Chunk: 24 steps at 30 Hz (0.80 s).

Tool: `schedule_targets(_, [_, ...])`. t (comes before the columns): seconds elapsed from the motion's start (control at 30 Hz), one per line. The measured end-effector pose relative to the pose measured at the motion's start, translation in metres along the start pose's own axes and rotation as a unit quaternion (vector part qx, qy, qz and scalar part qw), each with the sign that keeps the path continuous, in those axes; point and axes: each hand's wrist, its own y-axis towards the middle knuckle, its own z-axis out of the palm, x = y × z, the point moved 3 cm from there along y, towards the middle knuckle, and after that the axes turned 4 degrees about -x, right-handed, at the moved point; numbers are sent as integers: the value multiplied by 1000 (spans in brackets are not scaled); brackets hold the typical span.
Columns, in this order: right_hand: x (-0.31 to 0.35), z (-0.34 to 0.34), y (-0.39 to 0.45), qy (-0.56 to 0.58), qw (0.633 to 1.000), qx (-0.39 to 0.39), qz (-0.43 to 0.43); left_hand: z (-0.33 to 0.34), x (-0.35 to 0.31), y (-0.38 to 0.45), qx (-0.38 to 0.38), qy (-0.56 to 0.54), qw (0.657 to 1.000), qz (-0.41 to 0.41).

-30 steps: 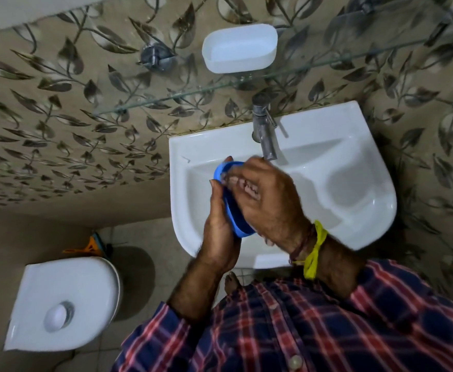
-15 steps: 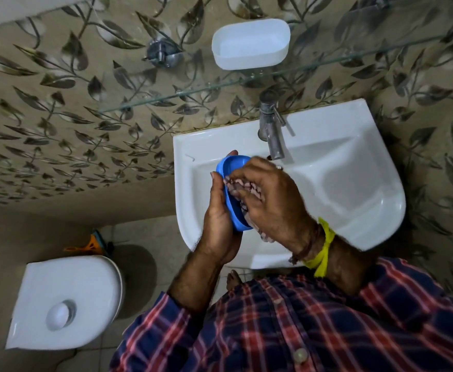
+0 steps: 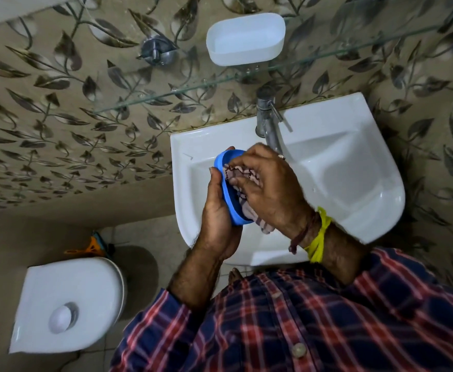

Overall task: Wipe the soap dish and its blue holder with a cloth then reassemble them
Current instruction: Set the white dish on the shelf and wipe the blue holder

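The blue holder (image 3: 229,191) is held on edge over the sink, cupped from behind by my left hand (image 3: 216,224). My right hand (image 3: 271,189) presses a brown striped cloth (image 3: 242,174) into the holder's inner face; a tail of the cloth hangs out below my palm. The white soap dish (image 3: 245,38) rests apart from them on the glass shelf (image 3: 187,88) above the tap, open side up and empty.
A white sink (image 3: 354,170) with a steel tap (image 3: 267,122) is under my hands. A steel wall fitting (image 3: 156,51) sits left of the dish. The white toilet cistern (image 3: 67,304) stands at lower left, with an orange object (image 3: 91,247) behind it.
My right hand has shifted with the cloth inside the blue holder, and more of the cloth now shows. The view has moved slightly. My left hand still holds the holder.
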Motion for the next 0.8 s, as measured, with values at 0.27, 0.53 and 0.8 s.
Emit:
schedule_targets(0.27, [-2, 0, -11, 39, 998, 41, 23, -1, -9, 0, -10, 25, 1000, -2])
schedule_targets(0.53, [1, 2, -21, 59, 992, 87, 68, 2, -19, 2, -1, 35, 999, 3])
schedule_targets(0.8, [7, -5, -22, 54, 989, 132, 42, 5, -21, 3, -1, 9, 1000, -1])
